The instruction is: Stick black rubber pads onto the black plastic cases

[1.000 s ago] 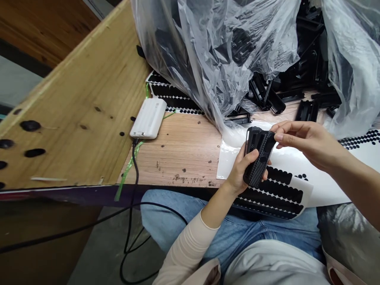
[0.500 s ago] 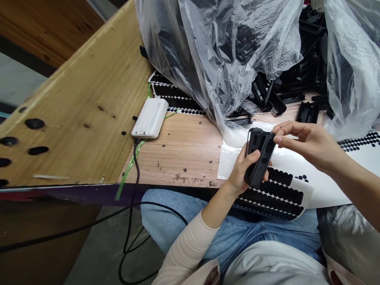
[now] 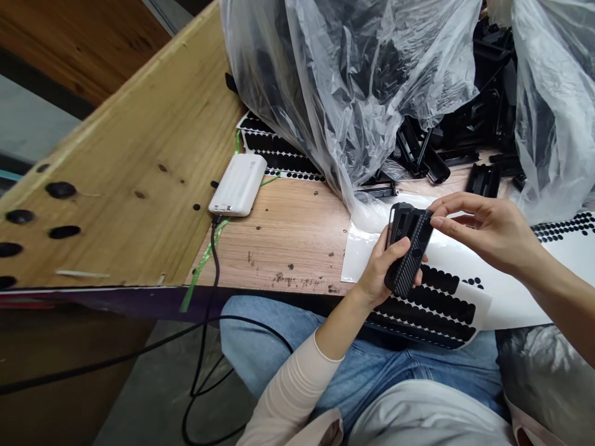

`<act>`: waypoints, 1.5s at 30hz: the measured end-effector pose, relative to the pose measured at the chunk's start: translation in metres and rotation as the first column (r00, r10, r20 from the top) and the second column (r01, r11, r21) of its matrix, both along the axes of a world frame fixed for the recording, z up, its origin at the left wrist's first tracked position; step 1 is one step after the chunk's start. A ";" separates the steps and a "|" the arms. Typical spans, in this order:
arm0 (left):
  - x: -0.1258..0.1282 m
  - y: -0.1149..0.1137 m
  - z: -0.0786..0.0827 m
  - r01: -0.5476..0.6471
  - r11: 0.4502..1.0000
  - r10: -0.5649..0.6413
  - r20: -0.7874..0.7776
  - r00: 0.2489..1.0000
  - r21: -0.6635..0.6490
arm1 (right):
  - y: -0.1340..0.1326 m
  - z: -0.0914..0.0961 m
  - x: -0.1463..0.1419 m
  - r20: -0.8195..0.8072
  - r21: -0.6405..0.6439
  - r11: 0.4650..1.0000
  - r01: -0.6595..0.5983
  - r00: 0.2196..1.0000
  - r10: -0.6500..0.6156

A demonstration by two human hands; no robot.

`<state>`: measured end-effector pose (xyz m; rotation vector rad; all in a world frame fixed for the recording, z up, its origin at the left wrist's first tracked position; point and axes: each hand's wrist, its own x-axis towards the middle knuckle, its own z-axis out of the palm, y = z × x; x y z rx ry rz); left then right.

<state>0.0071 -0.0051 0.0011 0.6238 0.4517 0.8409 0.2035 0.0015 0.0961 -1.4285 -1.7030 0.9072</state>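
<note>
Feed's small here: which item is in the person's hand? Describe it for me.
On the wood-grain table, above the black-dotted sticker sheet, the left hand grips a carbon-textured black part. Unlike the loose black parts beyond, it is held.

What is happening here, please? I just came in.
A seated person holds a black carbon-patterned plastic part in the left hand, with the right hand reaching its top edge. Below lie white sheets of black adhesive pads. More black parts are heaped in clear plastic bags on the wooden bench, near a white power bank.
</note>
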 end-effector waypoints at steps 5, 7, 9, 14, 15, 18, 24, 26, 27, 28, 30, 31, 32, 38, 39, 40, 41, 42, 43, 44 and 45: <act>0.000 -0.001 -0.001 0.001 1.000 -0.001 -0.002 1.000 0.008 | -0.002 -0.001 -0.001 0.063 0.082 0.997 0.001 0.998 -0.006; 0.000 -0.001 -0.001 -0.003 1.000 0.003 -0.006 1.000 0.005 | -0.004 -0.002 -0.002 0.119 0.131 0.991 -0.003 0.993 -0.013; -0.001 -0.001 0.000 -0.004 1.000 0.004 -0.011 1.000 0.000 | -0.005 -0.003 -0.003 0.184 0.199 0.980 -0.019 0.983 -0.019; -0.001 -0.001 0.001 -0.009 1.000 0.009 -0.012 1.000 -0.016 | -0.009 -0.008 -0.004 0.359 0.455 0.890 -0.039 0.922 -0.143; -0.001 -0.001 0.001 -0.008 1.000 0.008 -0.012 1.000 -0.018 | -0.008 -0.009 -0.004 0.361 0.462 0.887 -0.014 0.916 -0.174; -0.002 -0.001 0.001 0.006 1.000 -0.006 -0.021 1.000 -0.008 | 0.000 -0.013 0.002 0.273 0.192 0.981 -0.038 0.962 -0.016; -0.001 -0.001 -0.002 -0.018 1.000 0.018 -0.007 1.000 -0.013 | 0.071 -0.041 0.029 0.377 0.170 0.955 0.243 0.879 -0.290; -0.001 0.000 -0.002 -0.045 0.999 0.045 -0.003 0.999 -0.013 | 0.095 -0.054 0.039 0.548 0.233 0.935 0.267 0.759 -0.353; 0.000 0.000 -0.002 -0.065 0.998 0.065 0.002 0.998 -0.017 | 0.104 -0.060 0.043 0.622 0.224 0.943 0.245 0.709 -0.332; 0.000 0.000 -0.002 -0.085 0.996 0.085 0.005 0.996 -0.023 | 0.109 -0.064 0.047 0.683 0.209 0.954 0.215 0.666 -0.300; 0.001 0.000 0.000 -0.112 0.993 0.113 0.002 0.994 -0.034 | 0.110 -0.068 0.051 0.764 0.214 0.963 0.162 0.587 -0.269; 0.001 0.001 0.000 -0.114 0.993 0.114 -0.002 0.993 -0.038 | 0.107 -0.068 0.053 0.786 0.233 0.959 0.159 0.551 -0.282; 0.001 0.001 0.001 -0.112 0.993 0.112 -0.006 0.994 -0.043 | 0.103 -0.067 0.055 0.796 0.243 0.952 0.183 0.523 -0.304; 0.000 0.001 0.002 -0.141 0.987 0.143 0.023 0.989 -0.077 | 0.077 -0.053 0.081 0.557 -0.060 0.885 0.462 0.751 -0.354; 0.000 0.002 0.002 -0.141 0.987 0.144 0.029 0.989 -0.079 | 0.075 -0.052 0.085 0.531 -0.082 0.876 0.475 0.765 -0.365; 0.001 0.002 0.002 -0.139 0.987 0.142 0.034 0.989 -0.080 | 0.074 -0.052 0.088 0.533 -0.075 0.866 0.494 0.754 -0.384; 0.001 0.002 0.002 -0.136 0.987 0.139 0.037 0.990 -0.082 | 0.074 -0.053 0.089 0.551 -0.041 0.857 0.513 0.727 -0.409; 0.001 0.003 0.002 -0.133 0.988 0.137 0.039 0.990 -0.084 | 0.074 -0.054 0.089 0.565 0.010 0.853 0.521 0.701 -0.434; 0.001 0.003 0.002 -0.132 0.987 0.136 0.039 0.990 -0.089 | 0.075 -0.055 0.087 0.568 0.055 0.859 0.509 0.692 -0.446; 0.001 0.003 0.002 -0.133 0.987 0.137 0.038 0.990 -0.096 | 0.076 -0.057 0.085 0.565 0.081 0.875 0.478 0.701 -0.435; 0.001 0.003 0.002 -0.134 0.986 0.138 0.035 0.990 -0.104 | 0.077 -0.060 0.081 0.571 0.093 0.900 0.425 0.718 -0.398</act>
